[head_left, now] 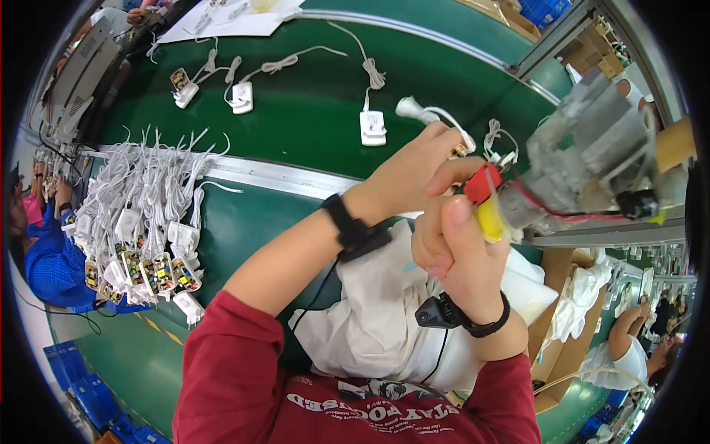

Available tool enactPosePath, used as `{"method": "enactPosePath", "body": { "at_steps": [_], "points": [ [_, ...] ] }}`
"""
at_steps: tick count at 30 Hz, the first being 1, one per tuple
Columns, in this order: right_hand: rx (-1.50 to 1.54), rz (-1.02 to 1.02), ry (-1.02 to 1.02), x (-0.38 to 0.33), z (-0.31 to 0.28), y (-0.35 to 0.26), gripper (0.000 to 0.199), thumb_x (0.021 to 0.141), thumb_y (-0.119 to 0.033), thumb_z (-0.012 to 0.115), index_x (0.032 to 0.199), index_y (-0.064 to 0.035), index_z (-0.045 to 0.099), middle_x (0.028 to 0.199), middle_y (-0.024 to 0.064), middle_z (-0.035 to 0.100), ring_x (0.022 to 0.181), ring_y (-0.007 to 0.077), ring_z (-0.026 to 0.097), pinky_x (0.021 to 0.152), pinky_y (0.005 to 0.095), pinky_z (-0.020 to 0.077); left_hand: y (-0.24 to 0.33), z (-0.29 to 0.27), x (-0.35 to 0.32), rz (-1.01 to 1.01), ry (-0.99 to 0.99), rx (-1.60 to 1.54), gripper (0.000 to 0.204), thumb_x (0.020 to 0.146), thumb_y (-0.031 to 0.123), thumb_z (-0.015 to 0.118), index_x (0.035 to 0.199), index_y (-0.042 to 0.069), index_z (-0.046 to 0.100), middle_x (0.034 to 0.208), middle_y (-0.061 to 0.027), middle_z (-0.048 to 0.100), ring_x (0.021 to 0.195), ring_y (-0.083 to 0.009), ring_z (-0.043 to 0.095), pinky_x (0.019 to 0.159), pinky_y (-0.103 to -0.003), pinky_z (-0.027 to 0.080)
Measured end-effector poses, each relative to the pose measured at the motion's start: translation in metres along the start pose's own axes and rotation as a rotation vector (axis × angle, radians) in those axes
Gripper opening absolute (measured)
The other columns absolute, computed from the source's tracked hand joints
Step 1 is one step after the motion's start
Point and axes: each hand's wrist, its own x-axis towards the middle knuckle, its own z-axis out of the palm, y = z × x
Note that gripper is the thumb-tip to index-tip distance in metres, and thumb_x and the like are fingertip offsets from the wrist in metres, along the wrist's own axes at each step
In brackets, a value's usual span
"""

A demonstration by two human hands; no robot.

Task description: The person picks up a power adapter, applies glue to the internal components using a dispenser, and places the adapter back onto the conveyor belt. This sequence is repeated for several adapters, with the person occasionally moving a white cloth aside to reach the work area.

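My left hand [418, 163] reaches over the green conveyor belt, its fingers closed on a white power adapter [466, 144]. Only a small part of that adapter shows past the fingers; a white cord [416, 110] leads from it. Nearer to me, my right hand [462, 244] is wrapped round the red and yellow end of a bulky grey tool [584, 155]. The tool looks smeared, has red and black wires, and is blurred; its exact kind is unclear. Just beyond the hands, another corded adapter [503, 157] lies partly hidden behind the tool.
Corded adapters [373, 129] lie spaced along the belt [310, 96]. To my left, a heap of white cords and adapters [148, 200], several with exposed circuit boards, covers the table. White cloth [370, 311] is before me; a cardboard box [555, 325] stands right. Other people work at both sides.
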Motion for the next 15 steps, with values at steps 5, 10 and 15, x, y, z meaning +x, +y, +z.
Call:
{"method": "enactPosePath", "body": {
  "at_steps": [5,10,15],
  "points": [
    [0.043,0.005,-0.006,0.002,0.001,-0.003,0.027,0.096,-0.024,0.059,0.105,-0.0002,0.049,0.062,-0.0048,0.044,0.048,0.0012,0.035,0.045,0.0201,0.027,-0.013,0.007,0.013,-0.22,-0.087,0.398,0.036,0.078,0.023,0.064,0.105,0.001,0.055,0.097,-0.0155,0.053,0.091,-0.0304,0.055,0.072,-0.039,0.051],
    [-0.128,-0.021,-0.015,0.005,-0.001,-0.004,0.026,0.1,-0.027,0.049,0.106,-0.0031,0.041,0.054,-0.0026,0.035,0.043,0.0045,0.03,0.04,0.0224,0.0268,-0.023,-0.015,-0.002,-0.511,-0.107,0.886,0.049,0.07,0.03,0.078,0.104,0.002,0.056,0.105,-0.0141,0.052,0.098,-0.0269,0.055,0.068,-0.034,0.055],
    [-0.173,-0.024,-0.021,0.007,0.0,-0.007,0.025,0.1,-0.026,0.049,0.106,-0.0027,0.042,0.054,-0.0028,0.035,0.043,0.0045,0.03,0.04,0.0224,0.0268,-0.021,-0.045,-0.021,-0.803,0.006,0.14,0.051,0.079,0.029,0.076,0.116,0.001,0.055,0.101,-0.0105,0.06,0.087,-0.0219,0.064,0.069,-0.028,0.055]
  ]
}}
